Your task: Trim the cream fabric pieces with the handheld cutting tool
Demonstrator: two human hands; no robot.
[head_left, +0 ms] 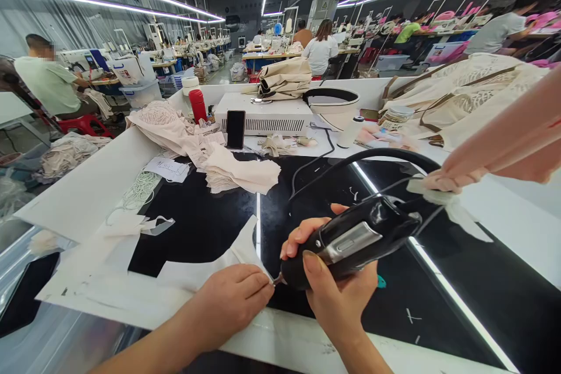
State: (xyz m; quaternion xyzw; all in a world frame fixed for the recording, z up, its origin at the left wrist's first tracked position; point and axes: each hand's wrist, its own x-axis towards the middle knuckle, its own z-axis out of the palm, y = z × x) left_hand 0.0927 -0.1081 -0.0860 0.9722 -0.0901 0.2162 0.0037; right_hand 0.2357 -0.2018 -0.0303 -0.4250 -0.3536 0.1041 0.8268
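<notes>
My right hand (337, 292) is wrapped round a black corded handheld tool (350, 239) with a silver panel and a narrow metal tip. The tip points left and reaches the edge of a white fabric piece (219, 263) lying on the black work surface (197, 204). My left hand (239, 295) pinches that edge right beside the tip, its fingers closed on the fabric. From the right comes another person's arm (504, 140); the hand is at the tool's cable (394, 155), where a pale cloth strip (460, 216) is tied or hanging.
Stacked beige fabric pieces (241, 169) lie beyond my hands, near a phone (235, 128) leaning on a white vented box (272, 114). A red bottle (197, 105) and a white thread cone (350, 131) stand behind. Beige garments (464, 93) pile at right; pale green cord (140, 190) lies left.
</notes>
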